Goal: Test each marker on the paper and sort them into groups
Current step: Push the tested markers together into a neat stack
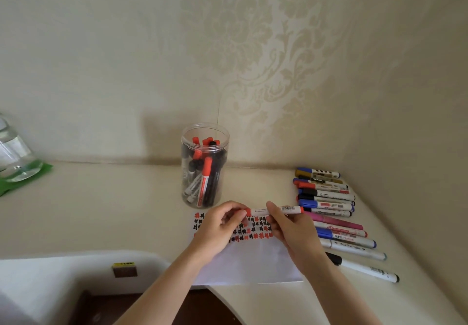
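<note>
I hold a red marker (pixel 258 210) level above the white paper (pixel 253 264). My left hand (pixel 220 225) pinches its red cap end, and my right hand (pixel 291 231) grips the white barrel near the middle. The paper's top part carries rows of red and black test marks (pixel 255 233), partly hidden by my hands. A clear plastic jar (pixel 205 165) behind the paper holds several red and black markers. To the right lies a row of several sorted markers (pixel 329 205) in blue, black, red, gold and pink.
A clear bottle (pixel 12 152) stands on a green holder (pixel 25 177) at the far left. The patterned wall closes off the back and right of the cream table (pixel 114 210). A black-capped marker (pixel 362 266) lies nearest the front right.
</note>
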Motion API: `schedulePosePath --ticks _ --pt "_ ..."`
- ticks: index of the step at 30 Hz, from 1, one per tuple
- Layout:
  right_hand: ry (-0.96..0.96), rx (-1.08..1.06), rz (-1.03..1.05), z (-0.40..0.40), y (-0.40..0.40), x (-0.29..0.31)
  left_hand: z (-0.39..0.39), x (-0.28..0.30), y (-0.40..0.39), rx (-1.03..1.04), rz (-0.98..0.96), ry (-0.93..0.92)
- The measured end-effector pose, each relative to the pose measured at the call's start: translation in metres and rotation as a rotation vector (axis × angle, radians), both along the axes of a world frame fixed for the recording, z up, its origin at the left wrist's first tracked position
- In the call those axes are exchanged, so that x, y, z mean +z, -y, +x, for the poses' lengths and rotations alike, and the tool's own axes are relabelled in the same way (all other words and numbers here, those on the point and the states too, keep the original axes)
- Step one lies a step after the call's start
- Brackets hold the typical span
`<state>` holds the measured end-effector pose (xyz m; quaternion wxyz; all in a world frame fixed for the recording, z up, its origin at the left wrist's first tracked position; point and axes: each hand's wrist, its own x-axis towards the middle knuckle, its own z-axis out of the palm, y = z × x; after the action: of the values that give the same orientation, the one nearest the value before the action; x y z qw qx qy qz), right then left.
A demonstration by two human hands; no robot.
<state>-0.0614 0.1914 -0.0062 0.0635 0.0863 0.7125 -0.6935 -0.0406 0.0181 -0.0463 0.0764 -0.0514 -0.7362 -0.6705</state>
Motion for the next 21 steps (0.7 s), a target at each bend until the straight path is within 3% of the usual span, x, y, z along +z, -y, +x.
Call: schedulePosePath --ticks 11,15,21 --pt "0.039 -0.005 -0.052 0.006 0.004 -0.010 -0.002 0.004 0.002 -0.015 -0.054 0.000" --pt "0.002 0.057 -0.027 0.017 -0.014 0.010 -0.004 0.017 0.001 -0.114 -0.240 -0.001" --pt "-0.264 0.119 0.346 0.025 -0.093 0.021 -0.010 0.052 -0.025 -0.123 -0.532 -0.180"
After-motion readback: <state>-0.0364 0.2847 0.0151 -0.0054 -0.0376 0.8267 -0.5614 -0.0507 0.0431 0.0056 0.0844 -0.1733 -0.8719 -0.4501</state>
